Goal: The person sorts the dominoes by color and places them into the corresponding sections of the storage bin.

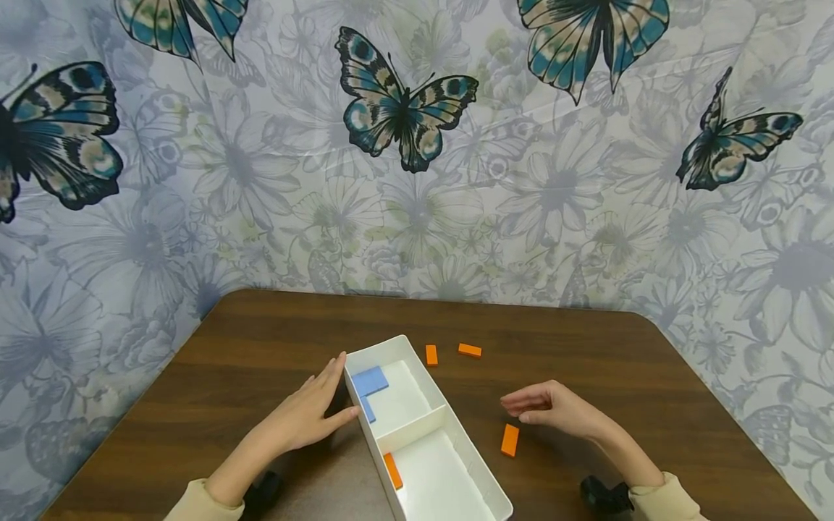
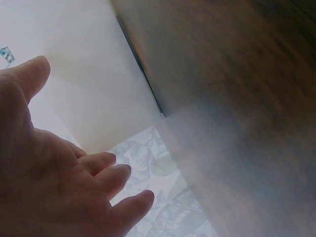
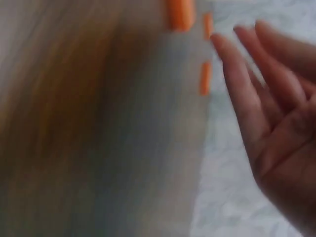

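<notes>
A white two-compartment box (image 1: 443,486) stands at a slant on the table. My left hand (image 1: 302,416) rests against its left side with straight fingers; the left wrist view shows the thumb and fingers by the pale box wall (image 2: 98,94). Over the table right of the box, my right hand (image 1: 554,409) holds nothing, its fingers extended and slightly bent. Just below it lies an orange block (image 1: 510,441). Two blue blocks, one wide (image 1: 370,380) and one narrow (image 1: 368,409), lie in the far compartment. Another orange block (image 1: 393,470) lies along the near compartment's left wall.
Beyond the box's far right side, an upright-lying orange block (image 1: 431,355) and a sideways one (image 1: 470,350) lie on the brown wooden table (image 1: 293,325). A divider (image 1: 413,428) splits the box. Butterfly-printed cloth (image 1: 417,217) hangs behind the table's back edge.
</notes>
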A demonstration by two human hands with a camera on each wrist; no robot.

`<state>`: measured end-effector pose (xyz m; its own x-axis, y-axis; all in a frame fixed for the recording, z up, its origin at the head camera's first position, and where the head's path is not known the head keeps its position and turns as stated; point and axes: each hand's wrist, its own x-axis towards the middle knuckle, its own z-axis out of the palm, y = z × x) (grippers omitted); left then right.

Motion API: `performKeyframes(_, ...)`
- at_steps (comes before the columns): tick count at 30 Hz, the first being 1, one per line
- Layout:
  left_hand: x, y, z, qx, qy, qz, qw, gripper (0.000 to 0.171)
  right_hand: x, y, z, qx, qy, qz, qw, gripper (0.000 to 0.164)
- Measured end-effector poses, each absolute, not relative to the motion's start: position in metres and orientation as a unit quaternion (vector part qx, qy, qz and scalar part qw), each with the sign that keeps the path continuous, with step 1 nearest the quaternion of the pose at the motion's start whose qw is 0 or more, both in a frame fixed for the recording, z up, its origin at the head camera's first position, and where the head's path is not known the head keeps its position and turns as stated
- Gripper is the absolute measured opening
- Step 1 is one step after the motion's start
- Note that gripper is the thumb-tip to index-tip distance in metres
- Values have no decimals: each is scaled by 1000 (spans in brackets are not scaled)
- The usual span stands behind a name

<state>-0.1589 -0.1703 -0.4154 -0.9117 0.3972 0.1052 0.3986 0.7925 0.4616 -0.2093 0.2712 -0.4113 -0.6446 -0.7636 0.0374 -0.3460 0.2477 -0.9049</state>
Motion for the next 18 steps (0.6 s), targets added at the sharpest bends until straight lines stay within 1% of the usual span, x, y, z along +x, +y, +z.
performKeyframes(3, -159, -171, -414, -207, -948, -242, -1, 93, -214, 278, -417, -395, 771, -448, 220, 38)
performKeyframes(8, -157, -170, -415, -202, -948, -246, -6, 93, -214, 281, -424, -423, 804, -363, 208, 43)
performKeyframes(18, -159, -170, -414, -205, -948, -245, -7, 94, -217, 270, -425, -435, 829, -310, 167, 38)
